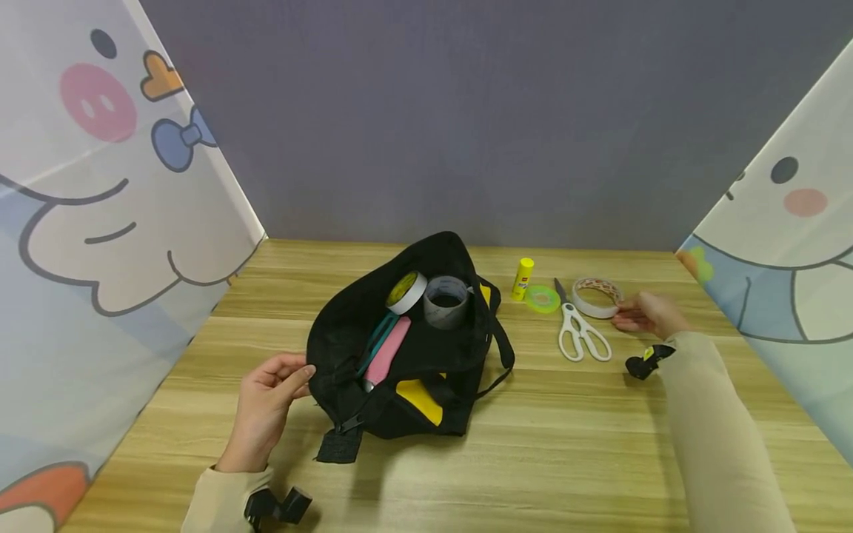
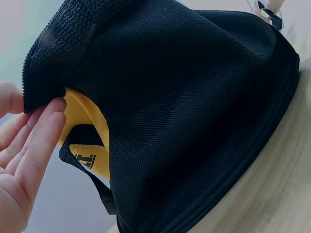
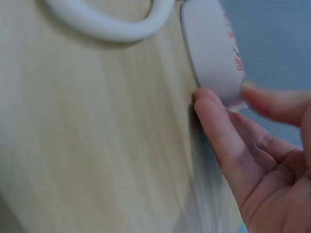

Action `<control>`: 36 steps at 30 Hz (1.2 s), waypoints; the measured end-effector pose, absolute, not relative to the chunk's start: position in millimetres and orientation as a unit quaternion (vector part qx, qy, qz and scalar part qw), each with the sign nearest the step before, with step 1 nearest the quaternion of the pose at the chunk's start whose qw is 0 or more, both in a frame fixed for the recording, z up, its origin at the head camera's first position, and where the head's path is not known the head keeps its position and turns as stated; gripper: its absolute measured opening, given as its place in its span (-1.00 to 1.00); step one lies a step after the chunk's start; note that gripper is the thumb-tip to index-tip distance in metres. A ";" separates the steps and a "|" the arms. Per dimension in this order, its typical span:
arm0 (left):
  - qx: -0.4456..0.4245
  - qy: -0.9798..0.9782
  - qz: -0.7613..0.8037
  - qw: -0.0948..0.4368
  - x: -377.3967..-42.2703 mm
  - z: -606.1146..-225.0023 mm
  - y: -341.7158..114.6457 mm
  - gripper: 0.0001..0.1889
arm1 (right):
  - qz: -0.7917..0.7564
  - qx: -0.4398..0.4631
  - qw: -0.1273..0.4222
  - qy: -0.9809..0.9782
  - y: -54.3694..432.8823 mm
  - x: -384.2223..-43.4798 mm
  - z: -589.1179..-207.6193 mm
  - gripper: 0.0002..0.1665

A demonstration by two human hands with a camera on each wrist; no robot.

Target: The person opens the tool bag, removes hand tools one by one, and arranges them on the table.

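One white tape roll (image 1: 595,309) lies left of the right grip (image 1: 648,317), its edge pinched there; the left grip (image 1: 268,403) pinches the black bag (image 1: 421,352).

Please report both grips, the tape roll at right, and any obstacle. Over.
Left grip pinches black bag at edge. Right grip pinches white tape roll. Scissors lie between roll and bag.

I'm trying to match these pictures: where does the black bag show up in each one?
Head: the black bag stands just left of centre, open, its left edge pinched by the left hand.
Left wrist: it fills most of the picture, seen close up, with the hand at its left edge.
Right wrist: not in it.
Shared landmark: the wood-grain tabletop shows in all three.
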State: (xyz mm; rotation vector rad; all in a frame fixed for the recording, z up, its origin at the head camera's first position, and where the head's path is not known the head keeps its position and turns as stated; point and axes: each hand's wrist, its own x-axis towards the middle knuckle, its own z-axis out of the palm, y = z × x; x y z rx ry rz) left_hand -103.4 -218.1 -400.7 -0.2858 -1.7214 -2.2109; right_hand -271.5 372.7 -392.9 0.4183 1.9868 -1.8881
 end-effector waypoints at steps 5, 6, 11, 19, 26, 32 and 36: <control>-0.111 -0.600 -0.775 0.164 -103.2 -401.2 -218.5 -0.62 | -0.667 0.164 0.176 0.705 373.7 -270.5 -394.7 -0.69; -0.111 -0.599 -0.776 0.164 -102.9 -401.5 -218.5 -0.62 | -0.663 0.164 0.171 0.710 373.5 -270.3 -395.0 -0.71; -0.095 -0.600 -0.778 0.160 -100.8 -402.9 -218.5 -0.63 | -0.581 0.120 0.113 0.797 367.9 -267.3 -390.1 -0.87; -0.102 -0.600 -0.777 0.159 -103.3 -399.3 -217.8 -0.64 | -0.514 0.053 0.067 0.853 332.0 -271.8 -350.3 -0.43; -0.102 -0.598 -0.779 0.159 -102.8 -400.4 -217.8 -0.62 | -0.514 0.011 0.073 0.855 274.0 -274.2 -313.0 -0.40; -0.101 -0.602 -0.776 0.160 -102.5 -400.3 -218.0 -0.64 | -0.516 -0.032 0.066 0.853 227.1 -270.7 -296.7 -0.49; -0.101 -0.602 -0.776 0.161 -101.4 -400.4 -218.6 -0.64 | -0.531 -0.067 0.067 0.842 196.0 -267.6 -286.1 -0.55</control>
